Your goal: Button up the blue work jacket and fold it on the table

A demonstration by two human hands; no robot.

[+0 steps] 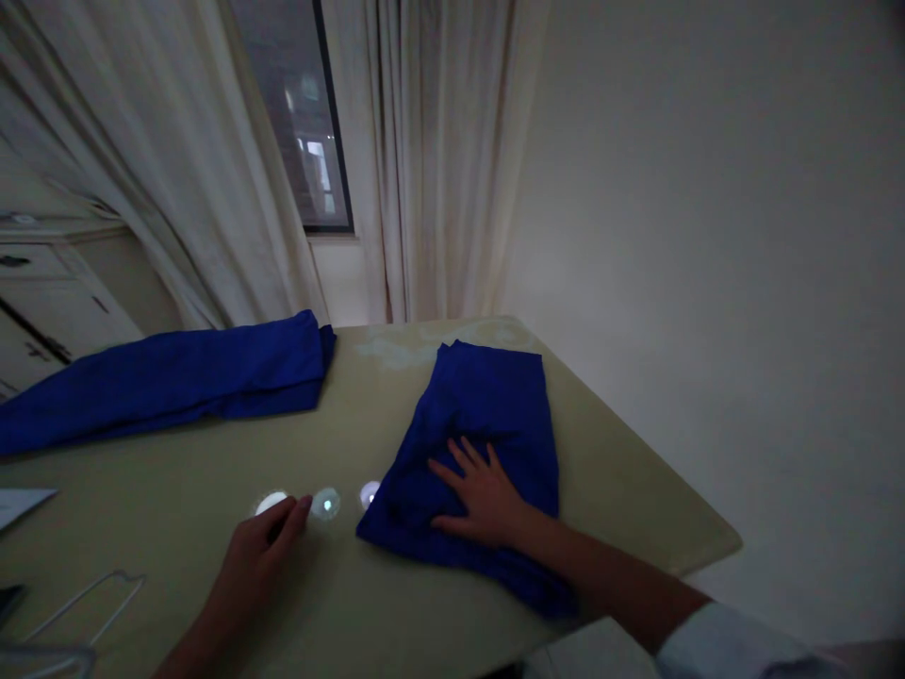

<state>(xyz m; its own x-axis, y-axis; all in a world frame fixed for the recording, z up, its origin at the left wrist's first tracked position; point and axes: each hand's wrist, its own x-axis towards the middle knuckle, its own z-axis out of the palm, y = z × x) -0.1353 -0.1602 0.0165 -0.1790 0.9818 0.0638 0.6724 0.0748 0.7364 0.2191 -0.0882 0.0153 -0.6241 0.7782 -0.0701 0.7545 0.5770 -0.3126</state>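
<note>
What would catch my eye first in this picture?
The folded blue cloth stands out on the pale table, with the right hand spread flat on it. A second blue cloth stretches along the table's left side, and the left hand sits near glowing reflections.

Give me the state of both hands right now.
Left hand: loosely closed, holding nothing visible.
Right hand: open, fingers spread, lying flat on the folded blue cloth, not gripping.

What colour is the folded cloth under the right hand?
The folded cloth is a plain deep blue, best seen in the head view.
</note>
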